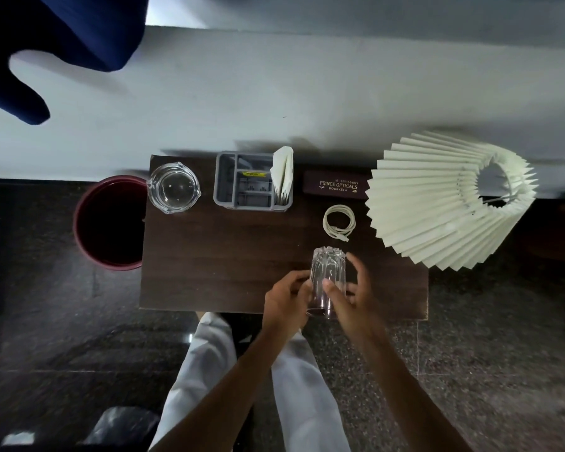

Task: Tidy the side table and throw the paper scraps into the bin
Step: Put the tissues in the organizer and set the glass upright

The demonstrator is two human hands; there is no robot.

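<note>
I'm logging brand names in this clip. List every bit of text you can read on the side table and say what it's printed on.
"PRINCE OPTICALS" in gold on the dark spectacle case.
"ROURKELA" beneath it on the same case.
A small line of digits above the name, beginning with "M": too small to read reliably.
Dark print on the yellow label in the grey organiser: blurred, unreadable.
Nothing else carries text.

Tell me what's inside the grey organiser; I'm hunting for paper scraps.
The grey organiser holds folded white paper standing in its right compartment and a yellow-labelled item in the middle. The compartment bottoms are too shadowed to tell.
</note>
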